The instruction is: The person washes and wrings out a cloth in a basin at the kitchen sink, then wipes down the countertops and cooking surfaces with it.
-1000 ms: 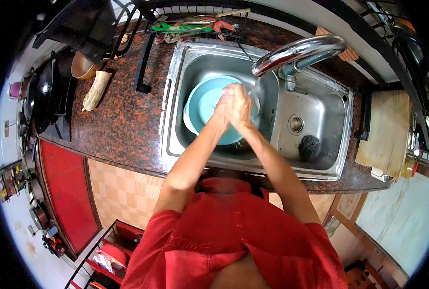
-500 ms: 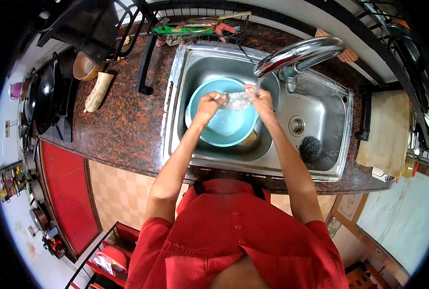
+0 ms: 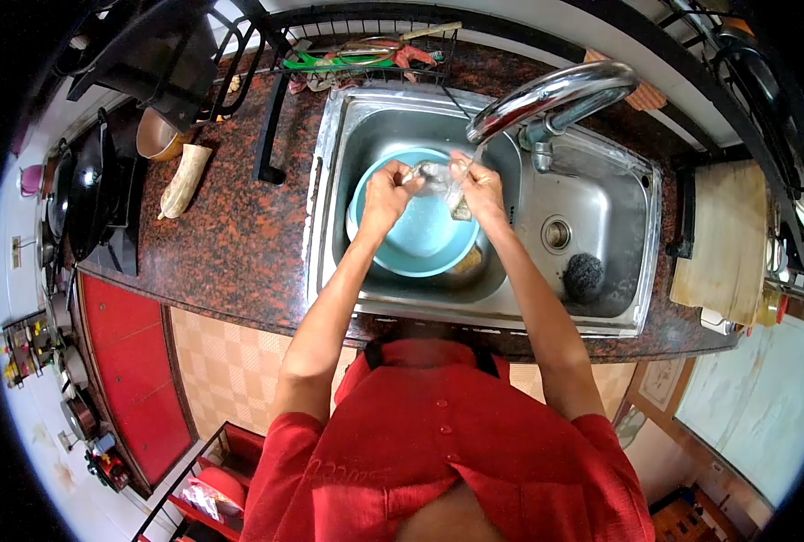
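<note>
Over a light-blue basin (image 3: 375,262), both hands hold a thin, pale grey, partly see-through piece (image 3: 433,173); I cannot make out its kind. My left hand (image 3: 387,194) pinches one end of it, thumb pointing inward. Closed around the other end is my right hand (image 3: 481,190), directly under the tap (image 3: 551,99), with a water stream falling at the fingers. A brownish, speckled part of the piece hangs below the right hand. The basin sits in the left bowl of the steel sink (image 3: 352,144) with a little water in it.
A dark scouring pad (image 3: 584,274) and a drain (image 3: 557,233) are in the right sink bowl. Another yellowish-brown item (image 3: 467,260) lies beside the basin. On the counter are a pale gourd-like vegetable (image 3: 185,183) and a brown bowl (image 3: 158,135). A wire rack (image 3: 366,59) stands behind.
The piece was stretched flat between both hands; now it is bunched, with its speckled end dropping below my right hand. The hands remain over the basin.
</note>
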`<state>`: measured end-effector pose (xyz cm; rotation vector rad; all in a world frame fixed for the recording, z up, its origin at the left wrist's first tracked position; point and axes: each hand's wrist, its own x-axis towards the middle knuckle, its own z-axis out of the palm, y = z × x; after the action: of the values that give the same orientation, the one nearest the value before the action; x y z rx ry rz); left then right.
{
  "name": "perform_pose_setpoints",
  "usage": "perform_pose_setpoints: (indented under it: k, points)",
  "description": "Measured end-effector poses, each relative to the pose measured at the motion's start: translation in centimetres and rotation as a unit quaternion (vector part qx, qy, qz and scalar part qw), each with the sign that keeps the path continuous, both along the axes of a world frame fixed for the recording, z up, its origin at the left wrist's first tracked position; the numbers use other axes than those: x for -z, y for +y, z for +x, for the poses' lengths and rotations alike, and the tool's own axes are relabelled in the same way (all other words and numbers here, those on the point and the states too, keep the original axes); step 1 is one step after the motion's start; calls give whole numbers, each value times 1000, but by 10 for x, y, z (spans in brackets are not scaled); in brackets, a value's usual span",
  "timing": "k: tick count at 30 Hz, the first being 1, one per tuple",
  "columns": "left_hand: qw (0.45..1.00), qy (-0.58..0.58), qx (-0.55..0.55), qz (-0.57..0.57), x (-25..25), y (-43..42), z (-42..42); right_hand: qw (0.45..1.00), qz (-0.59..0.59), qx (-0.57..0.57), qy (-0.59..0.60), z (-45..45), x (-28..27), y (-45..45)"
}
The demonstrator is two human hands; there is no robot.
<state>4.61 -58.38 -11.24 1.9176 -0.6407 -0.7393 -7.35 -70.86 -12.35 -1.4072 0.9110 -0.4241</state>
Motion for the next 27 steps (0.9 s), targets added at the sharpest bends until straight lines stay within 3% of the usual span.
perform_pose_setpoints:
  k: [2,4,6,7,8,9,10,12,13,14,16,17,18,20,21,22,23,24,26,27]
  points:
    - [997,67,-20,-37,-1,-3,0,996,49,-77,5,-3,-13,10]
    - [969,221,-2,-109,-8,-11,-11,994,51,-79,-49,-2,-21,28]
    - [964,216,6,-154,-9,-18,-26,981,-141,-77,-106,2,-17,38]
    - [969,186,3,-164,-6,-20,-28,976,-177,-33,-122,12,-15,38]
    - [972,158,0,-173,-3,-20,-30,976,-177,-32,-121,10,-15,36]
    - [957,256,-49,-128,-1,-17,-30,993,-91,1,-72,6,-16,31]
    - [957,255,-49,-128,1,-15,-34,999,-5,32,-24,4,-25,27]
    - [853,455,-252,32,10,-16,-43,999,6,19,-46,1,-10,23]
    - [735,630,-230,100,13,-20,-39,997,-56,-27,-47,-3,-19,27]
    - [735,631,-229,98,16,-21,-39,989,-119,-73,-49,-7,-24,30]
    - [708,688,-115,-112,19,-21,-41,986,-118,-104,-53,-19,-27,36]
    - [648,741,-128,-123,30,-27,-37,978,-125,-160,-40,-26,-42,37]
    - [645,742,-128,-127,41,-29,-39,967,-132,-217,-27,-30,-50,34]
    - [758,649,-59,-17,43,-30,-40,974,-74,-207,-49,-28,-42,22]
    - [722,687,-60,-61,44,-30,-42,988,-46,-148,-1,-26,-39,11]
    - [723,686,-59,-60,28,-29,-43,995,-17,-88,47,-21,-40,-1]
    - [703,704,-78,-65,5,-27,-44,984,-1,-164,66,-21,-21,-16]
    - [682,721,-97,-69,-8,-25,-45,985,0,-162,64,-21,-3,-19]
    - [682,723,-75,-84,0,-26,-43,960,237,-101,-110,-19,32,-22]
    - [714,693,-52,-81,7,-27,-43,925,294,-120,-207,-20,53,-21]
